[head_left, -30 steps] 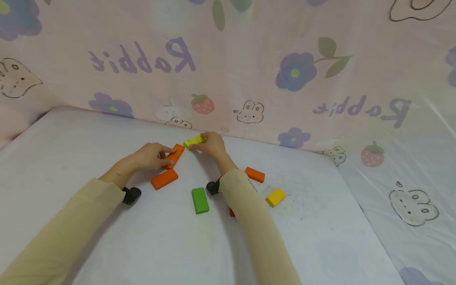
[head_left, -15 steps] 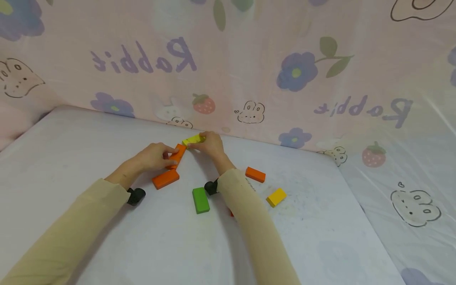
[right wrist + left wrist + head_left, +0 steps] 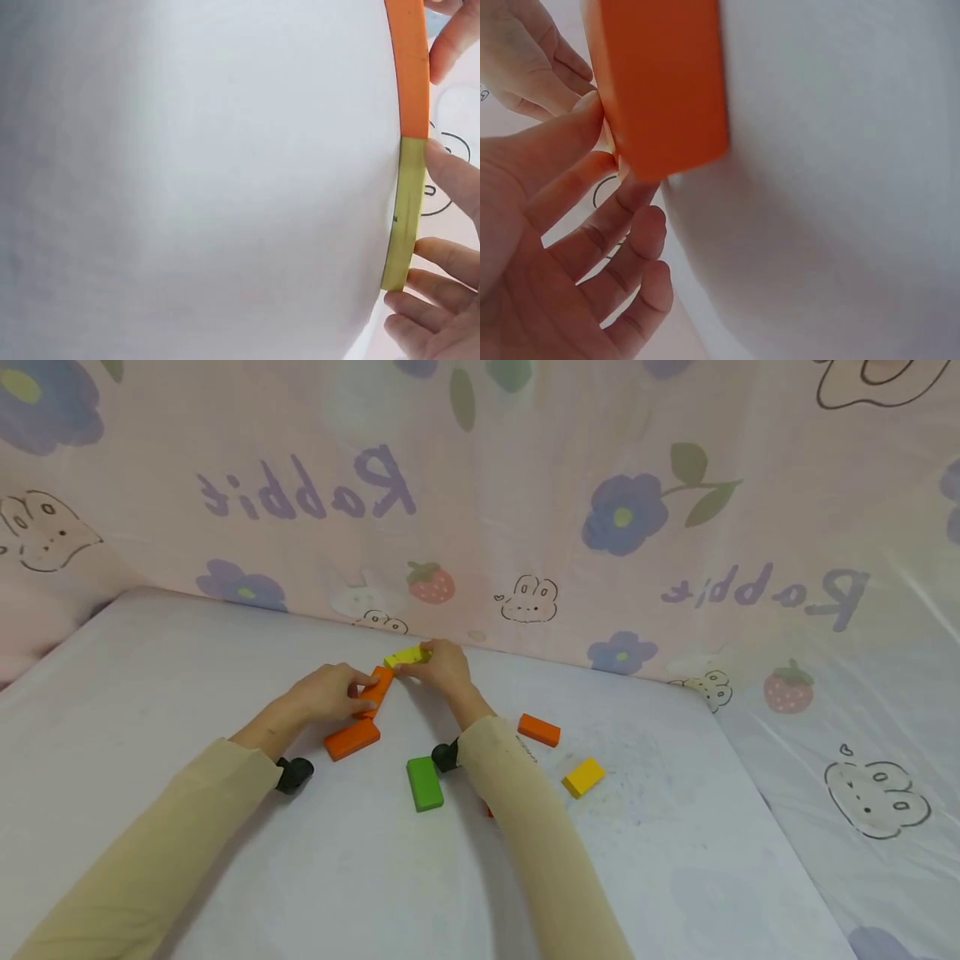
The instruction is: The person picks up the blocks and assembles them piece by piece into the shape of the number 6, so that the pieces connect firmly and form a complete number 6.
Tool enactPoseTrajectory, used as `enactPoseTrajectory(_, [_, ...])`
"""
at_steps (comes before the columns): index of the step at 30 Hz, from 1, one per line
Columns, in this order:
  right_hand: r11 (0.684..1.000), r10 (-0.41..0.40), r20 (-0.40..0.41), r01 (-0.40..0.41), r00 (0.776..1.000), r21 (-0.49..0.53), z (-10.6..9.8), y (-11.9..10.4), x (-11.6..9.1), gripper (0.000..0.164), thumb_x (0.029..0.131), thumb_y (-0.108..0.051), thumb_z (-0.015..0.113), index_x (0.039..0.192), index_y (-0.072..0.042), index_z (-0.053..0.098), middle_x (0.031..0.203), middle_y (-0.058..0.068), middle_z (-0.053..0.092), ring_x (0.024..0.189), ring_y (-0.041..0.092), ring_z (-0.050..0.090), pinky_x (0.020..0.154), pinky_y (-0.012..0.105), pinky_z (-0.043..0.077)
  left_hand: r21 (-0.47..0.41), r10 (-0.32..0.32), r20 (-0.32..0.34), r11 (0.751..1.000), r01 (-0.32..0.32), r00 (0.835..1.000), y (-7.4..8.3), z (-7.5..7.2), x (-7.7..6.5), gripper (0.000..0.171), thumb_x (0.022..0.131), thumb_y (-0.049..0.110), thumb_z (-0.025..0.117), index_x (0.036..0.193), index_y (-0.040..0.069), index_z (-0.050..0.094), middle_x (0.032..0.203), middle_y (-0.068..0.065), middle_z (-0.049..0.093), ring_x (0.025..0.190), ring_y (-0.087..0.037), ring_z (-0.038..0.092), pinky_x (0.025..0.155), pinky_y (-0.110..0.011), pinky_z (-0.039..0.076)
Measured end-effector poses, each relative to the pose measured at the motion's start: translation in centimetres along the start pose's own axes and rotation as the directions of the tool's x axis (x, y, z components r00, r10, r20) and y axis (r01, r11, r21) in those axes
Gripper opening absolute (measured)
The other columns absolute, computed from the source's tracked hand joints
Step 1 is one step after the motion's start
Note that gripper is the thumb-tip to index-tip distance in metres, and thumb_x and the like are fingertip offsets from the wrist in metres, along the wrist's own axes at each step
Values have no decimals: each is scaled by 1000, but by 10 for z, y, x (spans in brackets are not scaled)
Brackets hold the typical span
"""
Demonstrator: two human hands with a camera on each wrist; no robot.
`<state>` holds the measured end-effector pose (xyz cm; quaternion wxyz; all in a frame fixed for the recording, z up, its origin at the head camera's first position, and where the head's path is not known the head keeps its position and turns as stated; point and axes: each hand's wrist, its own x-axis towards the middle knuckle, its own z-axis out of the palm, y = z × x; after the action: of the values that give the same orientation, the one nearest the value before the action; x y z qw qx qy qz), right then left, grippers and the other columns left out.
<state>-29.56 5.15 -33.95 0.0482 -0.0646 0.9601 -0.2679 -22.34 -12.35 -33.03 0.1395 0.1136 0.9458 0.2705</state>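
On the white table [image 3: 225,860], my left hand [image 3: 330,691] pinches an orange block [image 3: 375,690] standing on its long edge; the left wrist view shows the thumb and fingers [image 3: 592,172] on that orange block [image 3: 664,82]. My right hand [image 3: 444,667] grips a yellow block [image 3: 406,656], also on edge, its end meeting the orange one. In the right wrist view the yellow block [image 3: 405,217] and orange block [image 3: 412,67] form one line, with fingertips [image 3: 450,172] behind them.
Loose blocks lie flat on the table: an orange one [image 3: 352,738] under my left hand, a green one [image 3: 424,782], another orange [image 3: 538,730] and a yellow one [image 3: 583,777] to the right. A printed pink sheet [image 3: 525,510] hangs behind the table.
The orange block in my left hand has closed up against the yellow block's end. The hands have barely moved.
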Motion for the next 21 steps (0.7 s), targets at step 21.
enactPoseTrajectory(21, [996, -33, 78, 26, 996, 88, -43, 34, -22, 68, 80, -37, 76, 140, -15, 51, 148, 10, 42, 138, 28, 36, 110, 46, 32, -47, 29, 34, 999, -27, 999, -6, -1, -1, 51, 94, 21, 60, 139, 2, 47, 98, -16, 56, 81, -24, 48, 66, -28, 37])
